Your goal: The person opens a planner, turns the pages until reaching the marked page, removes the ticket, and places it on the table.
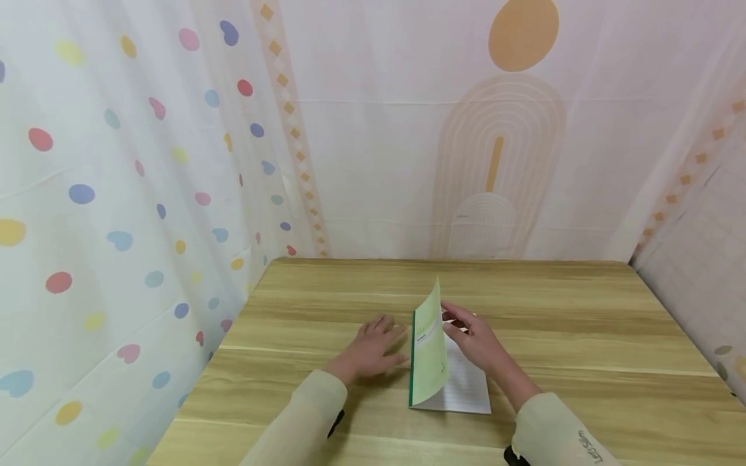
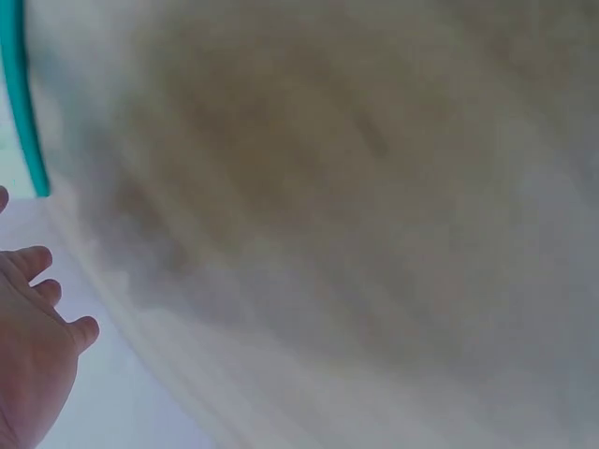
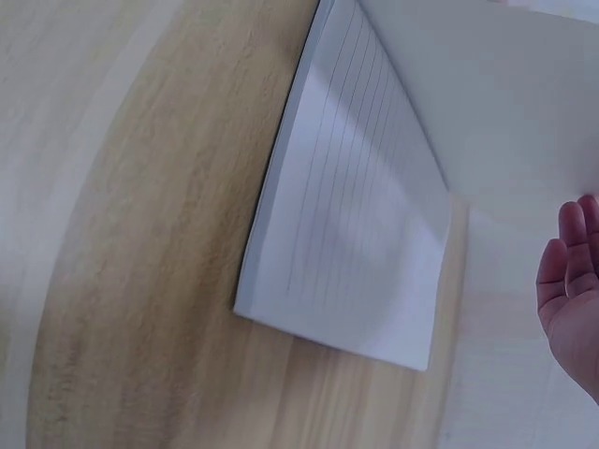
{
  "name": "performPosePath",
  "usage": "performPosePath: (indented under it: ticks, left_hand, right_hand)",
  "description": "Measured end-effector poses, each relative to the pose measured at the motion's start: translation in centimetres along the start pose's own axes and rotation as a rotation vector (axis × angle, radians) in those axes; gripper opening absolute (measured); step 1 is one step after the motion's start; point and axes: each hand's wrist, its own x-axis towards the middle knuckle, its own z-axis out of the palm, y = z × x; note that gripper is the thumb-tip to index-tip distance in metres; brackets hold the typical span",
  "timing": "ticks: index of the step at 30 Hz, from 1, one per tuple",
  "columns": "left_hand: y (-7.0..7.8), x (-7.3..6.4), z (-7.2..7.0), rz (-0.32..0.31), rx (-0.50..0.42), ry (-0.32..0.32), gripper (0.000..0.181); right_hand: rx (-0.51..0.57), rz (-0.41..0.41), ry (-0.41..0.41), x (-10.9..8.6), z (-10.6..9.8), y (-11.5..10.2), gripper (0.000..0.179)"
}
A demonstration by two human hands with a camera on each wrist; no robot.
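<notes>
A notebook with a light green cover point(image 1: 428, 346) and a dark green spine lies on the wooden table, its cover raised nearly upright. Under the cover shows a white lined page point(image 1: 466, 388), also seen in the right wrist view as a lined page point(image 3: 351, 206). My right hand point(image 1: 473, 336) is at the cover's free edge, fingers slightly bent and fingertips against its inner side. Left of the spine, my left hand point(image 1: 373, 349) is spread low over the table, holding nothing. The left wrist view catches the teal spine point(image 2: 21, 103) beyond the left hand point(image 2: 37, 346).
The wooden table point(image 1: 588, 336) extends around the notebook on all sides. A white curtain with coloured dots point(image 1: 134, 213) hangs at the left, and a patterned curtain point(image 1: 373, 162) hangs behind the table's far edge.
</notes>
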Motion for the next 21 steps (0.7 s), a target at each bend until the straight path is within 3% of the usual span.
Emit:
performPosePath:
  ticks: [12,21]
  left_hand:
    - [1.2,0.7,-4.5,0.011,-0.124,0.149,0.066]
    - [2.4,0.9,-6.7,0.058,-0.168,0.167,0.067]
  right_hand:
    - [-0.019,-0.073,-0.057,0.6,1.5,-0.8,0.042]
    - [-0.079,-0.136,-0.133,0.3,2.7,-1.2,0.04]
